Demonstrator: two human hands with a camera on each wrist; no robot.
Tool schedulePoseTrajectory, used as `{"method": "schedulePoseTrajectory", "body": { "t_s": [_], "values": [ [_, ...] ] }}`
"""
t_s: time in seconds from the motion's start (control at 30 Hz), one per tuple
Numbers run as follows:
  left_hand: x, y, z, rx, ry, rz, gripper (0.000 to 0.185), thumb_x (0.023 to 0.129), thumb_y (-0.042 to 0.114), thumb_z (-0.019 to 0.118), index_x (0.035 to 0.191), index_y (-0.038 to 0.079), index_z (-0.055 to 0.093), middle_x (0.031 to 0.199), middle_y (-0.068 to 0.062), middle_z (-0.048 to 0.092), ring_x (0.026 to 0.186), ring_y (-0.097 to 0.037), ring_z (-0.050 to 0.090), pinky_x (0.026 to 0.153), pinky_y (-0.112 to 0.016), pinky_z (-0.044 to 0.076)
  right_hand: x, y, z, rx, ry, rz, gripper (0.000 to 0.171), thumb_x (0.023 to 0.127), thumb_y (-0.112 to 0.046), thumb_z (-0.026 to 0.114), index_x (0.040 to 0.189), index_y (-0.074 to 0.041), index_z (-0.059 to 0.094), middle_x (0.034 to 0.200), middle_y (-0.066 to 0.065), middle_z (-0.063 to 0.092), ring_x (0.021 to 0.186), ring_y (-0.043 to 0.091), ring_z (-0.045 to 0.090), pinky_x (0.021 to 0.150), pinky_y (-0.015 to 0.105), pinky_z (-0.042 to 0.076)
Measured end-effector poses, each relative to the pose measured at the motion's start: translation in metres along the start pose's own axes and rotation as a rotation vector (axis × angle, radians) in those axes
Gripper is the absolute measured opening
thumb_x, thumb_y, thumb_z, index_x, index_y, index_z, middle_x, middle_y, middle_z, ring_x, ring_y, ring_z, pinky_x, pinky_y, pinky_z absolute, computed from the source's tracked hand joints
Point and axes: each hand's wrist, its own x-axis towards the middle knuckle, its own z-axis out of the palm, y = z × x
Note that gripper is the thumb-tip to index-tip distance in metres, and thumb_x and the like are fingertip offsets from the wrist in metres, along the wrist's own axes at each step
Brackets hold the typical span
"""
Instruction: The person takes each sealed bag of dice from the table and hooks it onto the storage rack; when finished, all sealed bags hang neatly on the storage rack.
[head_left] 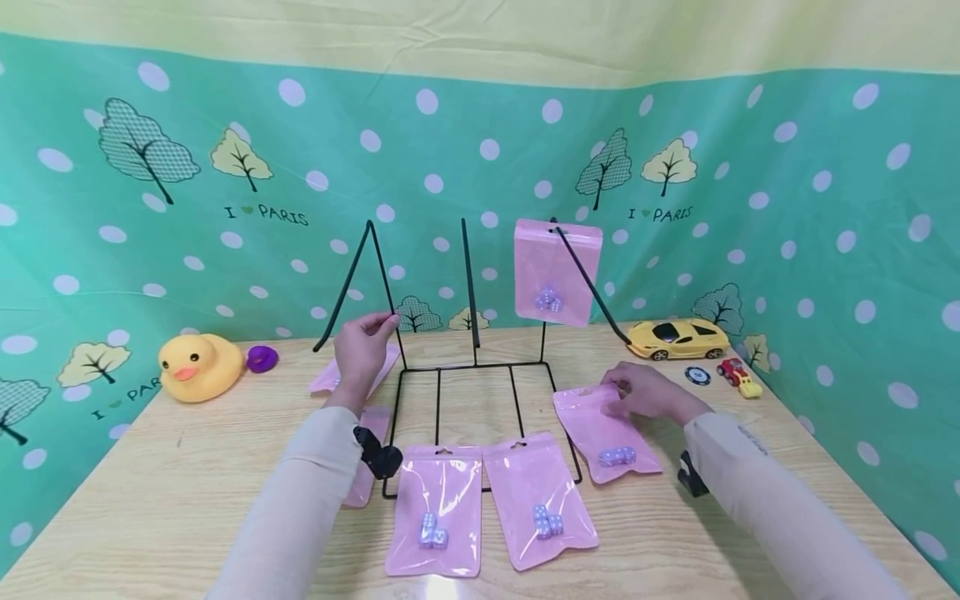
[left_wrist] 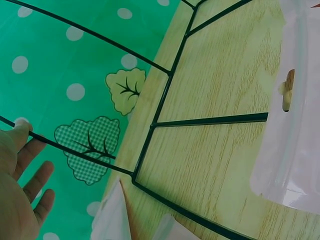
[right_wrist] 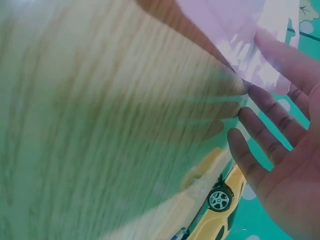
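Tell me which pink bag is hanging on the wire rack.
The pink bag with dice hanging from the rack's right arm; the other pink bags lie flat on the table.
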Motion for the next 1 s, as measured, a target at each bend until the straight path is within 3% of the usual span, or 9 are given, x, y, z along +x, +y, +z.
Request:
{"method": "schedulePoseTrajectory", "body": {
  "t_s": [0.33, 0.5, 1.0],
  "values": [
    [-0.002, -0.001, 0.000, -0.003, -0.004, -0.009, 0.033, 0.102, 0.028, 0.066, 0.126, 0.007, 0.071, 0.125, -0.016, 0.070, 0.122, -0.030, 0.061, 0.104, -0.045, 0.047, -0.009, 0.004, -0.003, 0.024, 0.067, -0.079, 0.013, 0.097, -0.009, 0.066, 0.108, -0.009, 0.073, 0.105, 0.006, 0.071, 0.104, 0.031, 0.064, 0.094, 0.055, 0.051],
    [-0.002, 0.000, -0.001, 0.013, 0.007, -0.003, 0.033, 0.102, 0.027, 0.065, 0.126, 0.006, 0.072, 0.124, -0.017, 0.070, 0.121, -0.030, 0.061, 0.102, -0.045, 0.048, -0.014, 0.002, -0.008, 0.056, 0.076, -0.071, 0.012, 0.099, -0.010, 0.064, 0.107, -0.010, 0.073, 0.102, 0.002, 0.071, 0.103, 0.027, 0.065, 0.093, 0.053, 0.051],
    [-0.003, 0.003, -0.001, 0.032, -0.008, -0.004, 0.034, 0.103, 0.028, 0.064, 0.127, 0.006, 0.071, 0.126, -0.017, 0.069, 0.122, -0.031, 0.060, 0.103, -0.046, 0.047, -0.035, -0.009, -0.030, 0.012, 0.153, -0.171, 0.011, 0.100, -0.009, 0.064, 0.106, -0.008, 0.073, 0.100, 0.003, 0.072, 0.095, 0.024, 0.067, 0.086, 0.048, 0.056]
  ]
}}
